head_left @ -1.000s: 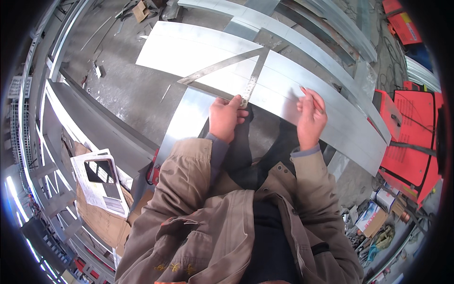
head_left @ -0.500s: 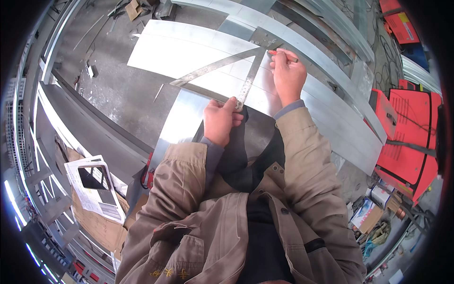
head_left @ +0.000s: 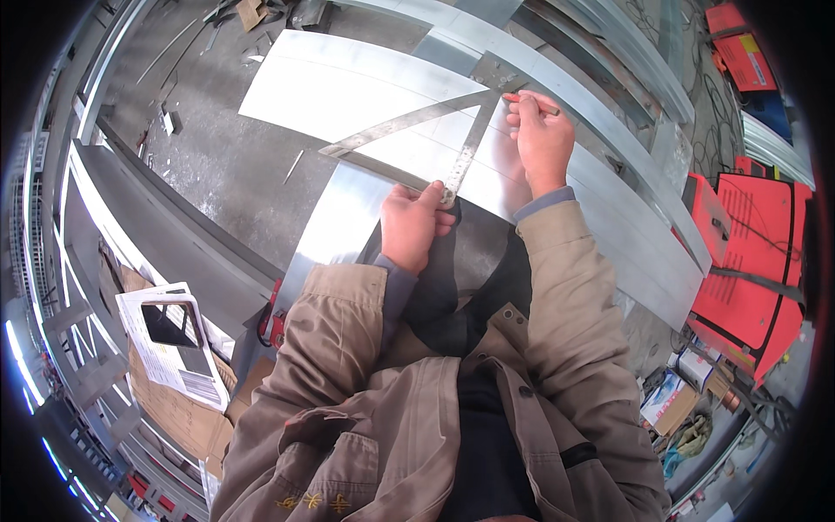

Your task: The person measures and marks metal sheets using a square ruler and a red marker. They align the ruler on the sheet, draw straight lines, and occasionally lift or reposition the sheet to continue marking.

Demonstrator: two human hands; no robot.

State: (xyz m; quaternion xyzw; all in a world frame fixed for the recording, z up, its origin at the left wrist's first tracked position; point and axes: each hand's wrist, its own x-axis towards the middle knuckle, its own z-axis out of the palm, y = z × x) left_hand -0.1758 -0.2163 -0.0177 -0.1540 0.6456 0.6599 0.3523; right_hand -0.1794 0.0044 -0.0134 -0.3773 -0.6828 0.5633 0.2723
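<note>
A shiny metal sheet [head_left: 365, 74] lies across the middle, with thin lines running along it. On it rests a triangular metal set square [head_left: 472, 150], its near corner at the sheet's near edge. My left hand [head_left: 412, 224] is closed on that near corner, thumb on top. My right hand [head_left: 544, 143] grips a red-tipped marking pencil [head_left: 532, 103]. The pencil's tip is beside the square's far corner; whether it touches the sheet I cannot tell.
Long metal profiles [head_left: 600, 78] run beyond the sheet. Red machines [head_left: 748, 252] stand at the right. To the left, a phone [head_left: 171, 324] lies on papers [head_left: 156, 365] over cardboard [head_left: 178, 431], beside a grey beam [head_left: 174, 235]. Scraps litter the floor.
The whole view has shifted slightly. Both hands keep their grips, and the set square stays in about the same place on the sheet.
</note>
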